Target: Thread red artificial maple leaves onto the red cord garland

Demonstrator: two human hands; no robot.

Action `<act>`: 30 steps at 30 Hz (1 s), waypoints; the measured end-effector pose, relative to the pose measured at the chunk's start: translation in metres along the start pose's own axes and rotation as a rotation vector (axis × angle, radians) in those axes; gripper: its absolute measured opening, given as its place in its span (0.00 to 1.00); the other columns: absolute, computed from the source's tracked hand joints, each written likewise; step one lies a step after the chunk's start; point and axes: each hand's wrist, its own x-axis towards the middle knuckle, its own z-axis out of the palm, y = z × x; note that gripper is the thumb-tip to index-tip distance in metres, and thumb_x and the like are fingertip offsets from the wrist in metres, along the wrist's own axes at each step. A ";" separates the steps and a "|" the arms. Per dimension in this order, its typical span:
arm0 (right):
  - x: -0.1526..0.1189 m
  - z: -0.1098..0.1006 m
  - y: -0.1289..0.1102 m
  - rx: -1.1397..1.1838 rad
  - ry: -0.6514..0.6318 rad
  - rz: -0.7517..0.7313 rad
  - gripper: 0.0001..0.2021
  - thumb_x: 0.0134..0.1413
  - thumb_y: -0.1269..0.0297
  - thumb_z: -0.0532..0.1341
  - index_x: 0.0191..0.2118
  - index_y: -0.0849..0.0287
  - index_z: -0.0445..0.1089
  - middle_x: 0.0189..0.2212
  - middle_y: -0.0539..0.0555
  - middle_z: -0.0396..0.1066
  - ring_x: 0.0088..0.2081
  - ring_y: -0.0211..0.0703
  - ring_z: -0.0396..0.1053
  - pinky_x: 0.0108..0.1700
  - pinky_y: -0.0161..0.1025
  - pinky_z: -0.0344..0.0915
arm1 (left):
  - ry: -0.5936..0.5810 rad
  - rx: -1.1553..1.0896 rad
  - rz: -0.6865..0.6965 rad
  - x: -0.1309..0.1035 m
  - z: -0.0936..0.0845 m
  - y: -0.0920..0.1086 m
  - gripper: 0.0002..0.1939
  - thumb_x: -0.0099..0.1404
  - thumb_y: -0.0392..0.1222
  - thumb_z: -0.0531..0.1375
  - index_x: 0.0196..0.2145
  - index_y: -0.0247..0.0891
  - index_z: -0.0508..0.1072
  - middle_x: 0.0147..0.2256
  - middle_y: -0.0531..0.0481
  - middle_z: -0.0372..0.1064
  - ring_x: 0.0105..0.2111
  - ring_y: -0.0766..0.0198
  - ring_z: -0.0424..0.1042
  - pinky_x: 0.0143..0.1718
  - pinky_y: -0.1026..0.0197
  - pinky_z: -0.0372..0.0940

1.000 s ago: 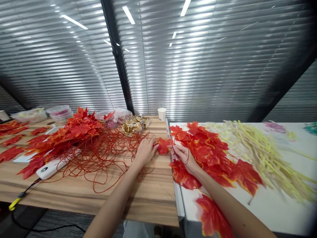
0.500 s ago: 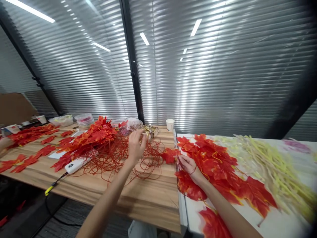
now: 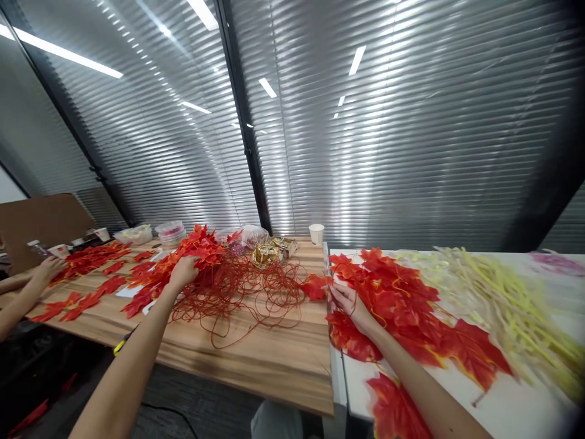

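My left hand reaches to the pile of red artificial maple leaves on the wooden table. Its fingertips are hidden against the leaves, so I cannot tell whether they grip one. My right hand is closed in a pinch on thin red cord, at the seam between the two tables. Just left of its fingertips lies a single red maple leaf. A tangle of red cord spreads between my hands. Beside and under my right hand, a heap of maple leaves covers part of the white table.
Yellow-green strands lie on the white table. Along the back stand a paper cup, gold-wrapped packets and plastic tubs. At far left, another person's hand is by more red leaves.
My left hand has moved left from above the cord tangle to the leaf pile. My right hand stays in its pinch. The view has shifted, and more of another person's arms shows at left.
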 end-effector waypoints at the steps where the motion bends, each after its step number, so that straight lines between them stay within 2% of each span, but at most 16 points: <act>1: -0.001 0.000 0.000 -0.007 -0.002 0.000 0.18 0.51 0.49 0.56 0.29 0.61 0.68 0.19 0.48 0.62 0.20 0.34 0.58 0.26 0.34 0.57 | -0.020 0.106 0.017 -0.004 0.001 0.001 0.19 0.48 0.33 0.53 0.38 0.36 0.74 0.41 0.41 0.71 0.44 0.51 0.67 0.45 0.58 0.59; 4: -0.002 0.000 -0.001 -0.008 -0.001 -0.003 0.18 0.51 0.49 0.56 0.28 0.61 0.67 0.18 0.48 0.62 0.20 0.34 0.58 0.26 0.34 0.57 | -0.074 0.372 0.019 -0.011 0.001 0.006 0.20 0.53 0.39 0.51 0.44 0.34 0.71 0.41 0.36 0.70 0.44 0.48 0.67 0.44 0.53 0.58; 9: 0.000 0.000 0.000 0.004 0.001 0.000 0.19 0.48 0.47 0.57 0.27 0.61 0.67 0.20 0.49 0.62 0.19 0.34 0.57 0.25 0.34 0.55 | -0.050 0.423 -0.057 -0.012 -0.008 0.007 0.17 0.57 0.42 0.49 0.36 0.33 0.74 0.37 0.35 0.71 0.41 0.47 0.68 0.42 0.53 0.57; 14: 0.000 0.001 -0.002 0.017 -0.026 0.009 0.19 0.47 0.47 0.57 0.30 0.60 0.67 0.21 0.49 0.62 0.20 0.35 0.57 0.25 0.34 0.55 | 0.046 0.236 -0.194 -0.010 -0.023 0.012 0.17 0.57 0.49 0.51 0.33 0.33 0.72 0.37 0.34 0.70 0.39 0.47 0.68 0.35 0.55 0.60; 19: -0.002 0.000 -0.002 -0.011 -0.054 -0.007 0.19 0.50 0.47 0.56 0.25 0.60 0.65 0.18 0.48 0.61 0.20 0.35 0.57 0.26 0.34 0.54 | 0.281 -0.051 -0.352 -0.006 -0.035 0.027 0.18 0.61 0.45 0.47 0.38 0.29 0.68 0.39 0.30 0.68 0.41 0.47 0.67 0.39 0.52 0.60; 22: -0.002 -0.001 -0.001 -0.019 -0.063 -0.023 0.18 0.52 0.49 0.55 0.24 0.60 0.64 0.16 0.47 0.59 0.20 0.35 0.57 0.26 0.34 0.54 | 0.355 -0.118 -0.393 0.003 -0.042 0.033 0.20 0.62 0.44 0.44 0.39 0.27 0.67 0.40 0.29 0.67 0.43 0.48 0.66 0.42 0.52 0.59; 26: -0.002 -0.001 0.002 0.003 -0.049 -0.019 0.16 0.51 0.50 0.56 0.27 0.61 0.66 0.20 0.48 0.61 0.20 0.33 0.57 0.25 0.33 0.54 | 0.391 -0.200 -0.368 0.016 -0.052 0.037 0.19 0.63 0.43 0.42 0.38 0.28 0.67 0.39 0.33 0.68 0.41 0.52 0.67 0.42 0.55 0.59; 30: 0.000 -0.001 0.006 0.019 -0.035 -0.023 0.17 0.50 0.51 0.58 0.35 0.61 0.68 0.23 0.49 0.63 0.20 0.33 0.57 0.25 0.33 0.55 | 0.383 -0.280 -0.264 0.023 -0.062 0.042 0.14 0.61 0.43 0.46 0.30 0.33 0.68 0.34 0.40 0.70 0.36 0.57 0.68 0.39 0.59 0.60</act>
